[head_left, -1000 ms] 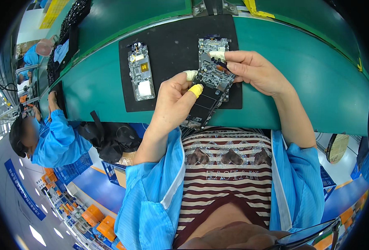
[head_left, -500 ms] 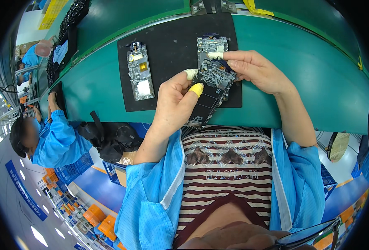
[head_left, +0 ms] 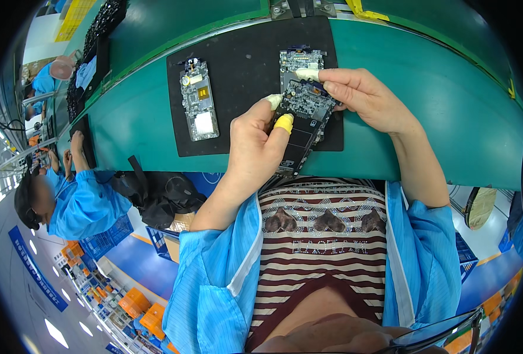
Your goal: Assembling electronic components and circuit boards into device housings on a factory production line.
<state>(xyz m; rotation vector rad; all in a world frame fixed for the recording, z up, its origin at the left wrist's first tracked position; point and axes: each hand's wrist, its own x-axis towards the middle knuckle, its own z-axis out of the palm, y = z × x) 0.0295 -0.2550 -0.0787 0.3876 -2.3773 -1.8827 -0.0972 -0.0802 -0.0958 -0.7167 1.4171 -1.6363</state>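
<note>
A dark circuit board [head_left: 308, 103], dense with small parts at its upper end and plain black lower down, is held tilted over the mat's front edge. My left hand [head_left: 256, 138] grips its left side between thumb and finger, with yellow and white finger covers on the tips. At the board's upper right corner, my right hand [head_left: 361, 97] has closed its fingers, the index tip in a white cover; exactly what the fingertips press is partly hidden. Behind lies a second circuit board [head_left: 301, 61], partly covered by the held one. A third circuit board [head_left: 200, 103] rests upright-oriented on the left of the mat.
Under the boards is a black mat [head_left: 243, 53] on a green worktable [head_left: 131, 118]. A metal fitting [head_left: 302, 9] stands at the back edge. To the left, a co-worker in a blue jacket [head_left: 87, 200] sits near a black bag [head_left: 164, 197].
My left hand and the held board have shifted slightly right and the board is a little more upright. My right hand stays at its upper corner. The co-worker's hands have moved.
</note>
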